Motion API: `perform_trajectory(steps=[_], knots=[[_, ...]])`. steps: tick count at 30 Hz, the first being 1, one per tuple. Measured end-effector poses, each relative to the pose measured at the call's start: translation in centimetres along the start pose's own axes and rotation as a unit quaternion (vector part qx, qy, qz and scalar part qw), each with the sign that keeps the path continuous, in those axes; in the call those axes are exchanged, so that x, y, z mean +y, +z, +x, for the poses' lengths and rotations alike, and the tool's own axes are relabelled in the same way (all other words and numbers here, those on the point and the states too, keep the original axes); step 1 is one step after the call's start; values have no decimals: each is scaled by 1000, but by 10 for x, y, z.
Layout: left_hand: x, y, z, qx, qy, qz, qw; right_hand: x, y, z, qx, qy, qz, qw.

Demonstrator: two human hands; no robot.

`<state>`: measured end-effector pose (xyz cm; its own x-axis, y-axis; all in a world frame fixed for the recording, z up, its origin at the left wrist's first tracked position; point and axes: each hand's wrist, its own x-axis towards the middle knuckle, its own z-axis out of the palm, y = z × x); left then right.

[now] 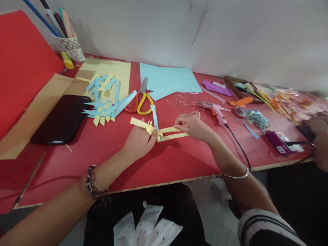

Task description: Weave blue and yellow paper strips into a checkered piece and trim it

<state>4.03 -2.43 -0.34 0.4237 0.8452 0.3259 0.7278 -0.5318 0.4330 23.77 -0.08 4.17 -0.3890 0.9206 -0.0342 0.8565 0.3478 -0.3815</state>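
My left hand [141, 141] is closed on a small weave of yellow and blue paper strips [151, 128], thumb on top. Two long yellow strips [174, 137] run rightward from it, and a blue strip [154, 116] points up and away. Pinched in the fingers of my right hand [190, 125] is the far part of the upper yellow strip. Beyond my left hand lies a woven blue and yellow paper piece [104, 111] with loose ends, and a heap of folded strips [102, 85] behind it. Scissors [144, 99] with one red and one yellow handle rest just past my hands.
A pink glue gun [214, 111] with its cord lies right of my hands. Blue paper sheets [171, 80] lie at the back, a black phone [63, 119] at the left. A purple power strip [280, 142] is near another person's hand [319, 124] at the right.
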Motion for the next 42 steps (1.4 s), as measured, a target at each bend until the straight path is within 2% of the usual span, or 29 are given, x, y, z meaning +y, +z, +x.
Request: perform_trajectory(steps=[2, 4, 8, 12, 16, 25, 31, 36, 39, 42], knots=[[0, 0, 0, 0, -3, 2, 1000, -2, -3, 1, 3, 3, 41, 999], [1, -1, 1, 1, -4, 1, 1000, -7, -6, 0, -18, 10, 120, 993], [-1, 0, 0, -2, -3, -3, 1000, -18, -8, 2, -74, -14, 274, 959], [-4, 3, 0, -3, 1, -20, 1000, -30, 2, 10, -67, -42, 339, 937], [-5, 3, -1, 3, 15, -30, 999, -37, 15, 21, -97, -44, 398, 911], [-5, 2, 1, 32, 30, -44, 998, -40, 22, 27, -116, -73, 404, 904], [-3, 2, 1, 53, 34, -47, 997, -42, 25, 28, -126, -69, 445, 884], [-6, 5, 1, 48, 41, -29, 998, -44, 26, 29, -124, -62, 478, 867], [-9, 8, 0, 44, 48, -20, 998, -47, 24, 30, -113, -29, 472, 874], [-10, 9, 0, 53, 55, -17, 997, -49, 23, 31, -107, -19, 429, 897]])
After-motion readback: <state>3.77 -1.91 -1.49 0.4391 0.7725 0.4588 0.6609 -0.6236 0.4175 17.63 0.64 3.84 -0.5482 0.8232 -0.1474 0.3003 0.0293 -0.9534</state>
